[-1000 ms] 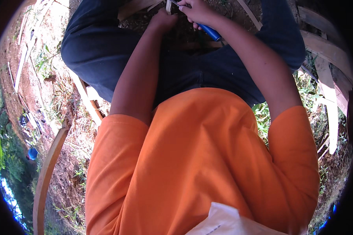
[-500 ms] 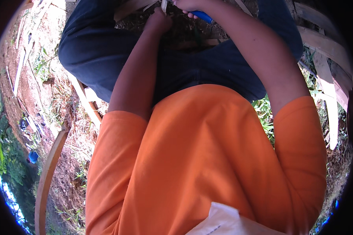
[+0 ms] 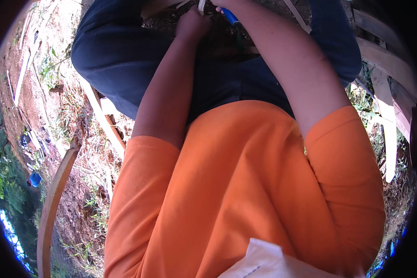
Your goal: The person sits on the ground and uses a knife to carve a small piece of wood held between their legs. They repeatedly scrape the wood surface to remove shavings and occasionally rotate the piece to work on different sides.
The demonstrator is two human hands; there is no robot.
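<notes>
At the top edge of the head view, my left hand (image 3: 192, 23) is closed on a thin pale strip of wood (image 3: 201, 6), which runs out of the picture. Just to its right, my right hand (image 3: 223, 3) grips a tool with a blue handle (image 3: 230, 16). Only the handle's rear end shows below the fist. The tool's working end is cut off by the frame, so its kind cannot be told. Both hands are partly cropped, close together above shaded ground between my bent legs.
A curved wooden plank (image 3: 55, 204) rises at the left, with a wooden bar (image 3: 102, 116) beside my left knee. Several boards (image 3: 385, 55) lie at the right. Further left are dirt, grass, loose sticks and a small blue object or figure (image 3: 34, 180).
My right hand and the blue handle have shifted up and left, nearer the left hand. My right elbow has drawn inward. The left hand has moved slightly right.
</notes>
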